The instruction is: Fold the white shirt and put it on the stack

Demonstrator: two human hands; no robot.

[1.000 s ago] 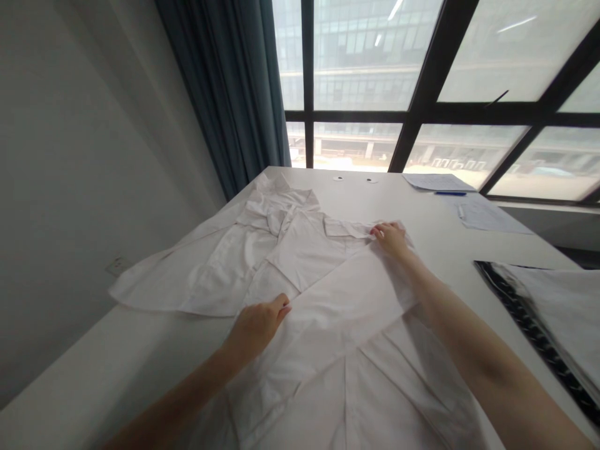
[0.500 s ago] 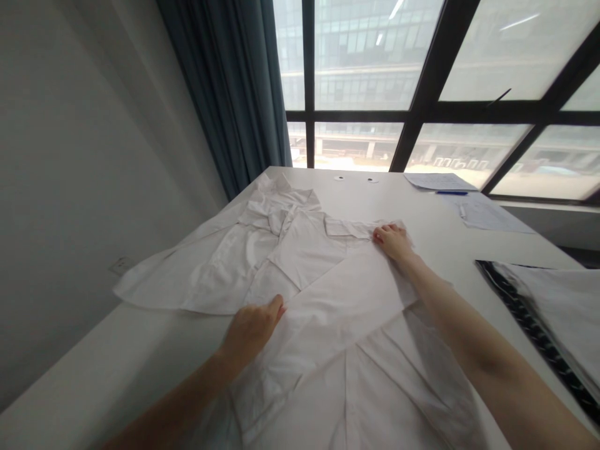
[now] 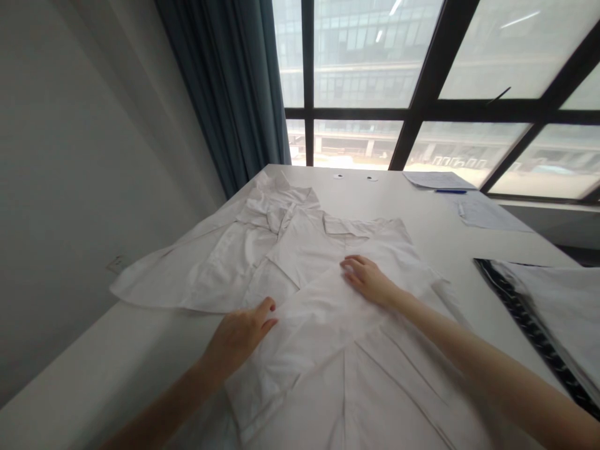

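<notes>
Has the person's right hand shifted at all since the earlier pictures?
Yes. Judged against the blue pen, the right hand has moved farther away: to the left and lower in the picture, over the white garment.

White garment (image 3: 304,325) cut off at bottom edge. Folded cloth (image 3: 553,306) cropped at right. Marks on paper (image 3: 438,180) illegible.
</notes>
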